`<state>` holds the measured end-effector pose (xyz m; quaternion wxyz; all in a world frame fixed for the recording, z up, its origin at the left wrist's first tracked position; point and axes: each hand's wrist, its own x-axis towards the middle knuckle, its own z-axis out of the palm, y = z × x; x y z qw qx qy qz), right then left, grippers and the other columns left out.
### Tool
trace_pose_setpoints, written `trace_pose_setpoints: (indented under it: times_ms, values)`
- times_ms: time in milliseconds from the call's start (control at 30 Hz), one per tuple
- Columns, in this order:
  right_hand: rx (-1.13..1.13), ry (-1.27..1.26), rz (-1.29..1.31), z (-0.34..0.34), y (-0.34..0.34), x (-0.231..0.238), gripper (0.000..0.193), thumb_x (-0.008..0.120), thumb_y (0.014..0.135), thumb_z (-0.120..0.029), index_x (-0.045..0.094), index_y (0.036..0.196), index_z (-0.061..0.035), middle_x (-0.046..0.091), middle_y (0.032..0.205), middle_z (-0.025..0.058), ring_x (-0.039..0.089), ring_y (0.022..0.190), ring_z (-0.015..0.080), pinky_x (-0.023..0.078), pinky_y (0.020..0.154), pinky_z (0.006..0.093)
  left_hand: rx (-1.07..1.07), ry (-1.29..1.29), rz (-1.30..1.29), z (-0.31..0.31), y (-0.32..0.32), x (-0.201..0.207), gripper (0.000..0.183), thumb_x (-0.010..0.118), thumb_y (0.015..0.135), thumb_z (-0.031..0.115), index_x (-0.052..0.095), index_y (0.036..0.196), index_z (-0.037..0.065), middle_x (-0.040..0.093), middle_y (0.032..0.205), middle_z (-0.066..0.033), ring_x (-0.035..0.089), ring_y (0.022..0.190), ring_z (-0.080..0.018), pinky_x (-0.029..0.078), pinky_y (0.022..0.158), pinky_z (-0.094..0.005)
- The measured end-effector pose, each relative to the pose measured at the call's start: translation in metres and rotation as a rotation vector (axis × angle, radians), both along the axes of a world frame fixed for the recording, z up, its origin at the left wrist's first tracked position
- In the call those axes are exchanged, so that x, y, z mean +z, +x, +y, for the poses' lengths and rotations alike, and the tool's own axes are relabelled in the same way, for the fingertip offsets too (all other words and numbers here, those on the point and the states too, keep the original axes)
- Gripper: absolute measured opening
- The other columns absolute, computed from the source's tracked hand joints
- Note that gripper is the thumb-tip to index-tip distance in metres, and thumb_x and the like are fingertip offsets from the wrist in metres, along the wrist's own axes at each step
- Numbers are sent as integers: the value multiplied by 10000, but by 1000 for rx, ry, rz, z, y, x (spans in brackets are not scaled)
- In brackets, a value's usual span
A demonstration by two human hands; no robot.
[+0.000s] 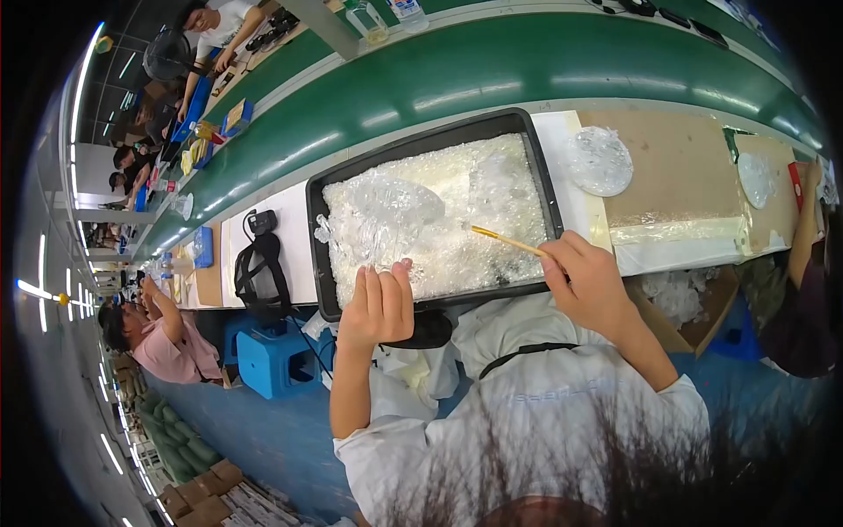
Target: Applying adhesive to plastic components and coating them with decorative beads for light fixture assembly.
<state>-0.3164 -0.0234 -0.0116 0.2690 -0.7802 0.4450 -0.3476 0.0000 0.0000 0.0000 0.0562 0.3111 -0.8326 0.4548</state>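
Note:
My right hand [587,285] pinches a thin wooden-handled brush [509,240]. Its yellowish tip points left over the tray. At the tray's near left side, my left hand [379,307] has its fingers curled up against the lower edge of a clear, glossy plastic piece [386,211]; the exact grip is partly hidden. Beneath both lies a black rectangular tray [549,176] filled with small whitish translucent granules [492,189]. The plastic piece is tilted over these granules, and its outline blends into them.
A clear round piece [601,162] lies right of the tray, with another [757,180] farther right on brown board. Black straps with a small device [262,263] lie to the left. A cardboard box [702,307] and blue stool [272,360] stand below table level. Other people sit nearby.

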Motion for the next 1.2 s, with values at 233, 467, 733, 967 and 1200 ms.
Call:
trace_pose_setpoints:
  times_ms: [233,467,733,967,1200]
  values:
    - [-29,-4,18,-1,10,8,76,590,895,-41,628,944,2,554,767,130,547,585,295,427,534,369,-69,15,-12,-3,3,0,211,769,826,81,656,884,-88,589,740,-125,651,694,-268,607,671,-360]
    - [-46,14,20,1,14,5,73,599,888,-30,622,945,9,584,777,133,575,587,277,442,533,353,-103,-4,-30,-5,3,-2,217,753,844,121,660,853,-76,576,716,-105,621,649,-241,590,678,-345]
    - [-55,73,-15,2,15,9,116,577,906,-35,622,984,38,613,823,146,598,633,259,470,578,331,48,309,581,3,11,-14,165,734,828,57,623,899,-41,590,717,-109,610,615,-245,479,498,-319]
    - [-8,-3,-238,-16,25,17,186,495,973,-79,600,1095,16,569,777,128,538,604,244,426,582,328,322,514,1658,10,3,-32,200,634,959,178,564,882,8,603,733,-55,588,626,-133,476,564,-288]
    - [155,90,-249,-53,62,35,169,481,985,-103,596,1090,-37,592,755,149,576,629,269,451,601,339,231,995,2389,-6,16,-23,225,542,1002,244,574,907,43,603,809,-34,566,643,-120,476,564,-287]
